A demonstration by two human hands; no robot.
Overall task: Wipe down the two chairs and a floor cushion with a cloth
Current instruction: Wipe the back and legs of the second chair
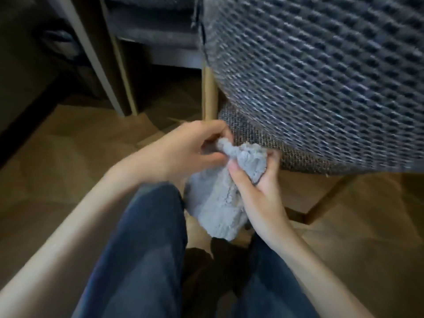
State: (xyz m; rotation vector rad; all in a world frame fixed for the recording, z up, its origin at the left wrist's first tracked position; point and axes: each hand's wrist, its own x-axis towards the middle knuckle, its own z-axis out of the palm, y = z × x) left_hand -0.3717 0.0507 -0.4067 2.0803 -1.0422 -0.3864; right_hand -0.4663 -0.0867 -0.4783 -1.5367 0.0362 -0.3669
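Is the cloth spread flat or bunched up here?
Bunched: the cloth hangs crumpled, left hand pinching a twisted corner, right hand gripping its top.

The floor (68, 161) is of brown wooden boards laid in a pattern. At the upper left a pale, slanted furniture leg (91, 60) stands on it. Left of this leg a dark strip (25, 129) runs along the floor's edge. Above the strip sits a dark rounded object (60, 43), too blurred to name.

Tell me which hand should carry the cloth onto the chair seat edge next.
Probably the right. The right hand holds the bunched bulk of the cloth and lies beside the chair's woven seat edge; the left hand only pinches a twisted corner, farther from the seat.
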